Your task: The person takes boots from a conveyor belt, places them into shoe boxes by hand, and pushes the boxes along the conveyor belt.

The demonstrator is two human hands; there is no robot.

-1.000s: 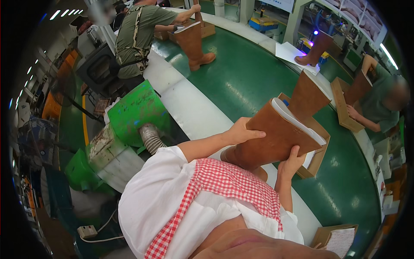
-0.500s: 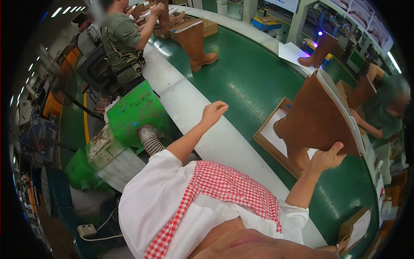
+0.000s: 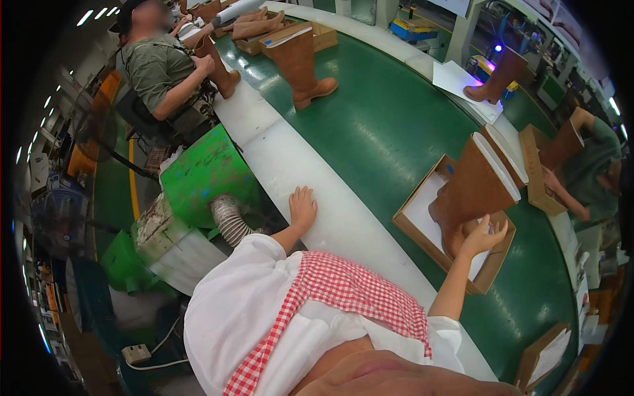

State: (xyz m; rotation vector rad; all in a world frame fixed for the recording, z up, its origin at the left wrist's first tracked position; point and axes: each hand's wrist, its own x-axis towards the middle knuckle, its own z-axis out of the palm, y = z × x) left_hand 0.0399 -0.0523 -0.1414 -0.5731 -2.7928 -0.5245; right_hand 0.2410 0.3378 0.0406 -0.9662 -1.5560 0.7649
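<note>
Red-and-white checked apron (image 3: 360, 284) cloth crosses the bottom centre of the frame, over white sleeves. Left of centre, the left hand (image 3: 303, 208) rests palm down on the white ledge (image 3: 343, 214), fingers extended, gripping nothing. Right of centre, the right hand (image 3: 482, 239) is loose and unclenched, its fingers parted and slightly curled, holding nothing; whether a fingertip brushes the leather cannot be told.

The front brown boot (image 3: 470, 181) is just beyond that hand, its foot inside the shallow cardboard box (image 3: 496, 265) and its shaft leaning toward the right of the frame, the pale-lined opening uppermost. The rear brown boot (image 3: 507, 158) is close behind it, mostly hidden. White paper (image 3: 421, 212) shows in the box beside the front boot's foot.

The box's near edge runs slantwise close to the ledge, a narrow strip of green belt (image 3: 376, 138) between them. From the box toward the upper centre, the belt offers broad open room; below the box, another bare stretch reaches the second carton (image 3: 545, 356) at lower right. At left, the green machine (image 3: 206, 168) hems the ledge.

Farther off, a lone boot (image 3: 297, 66) stands at upper centre, and co-workers handle boots at upper left and far right.
</note>
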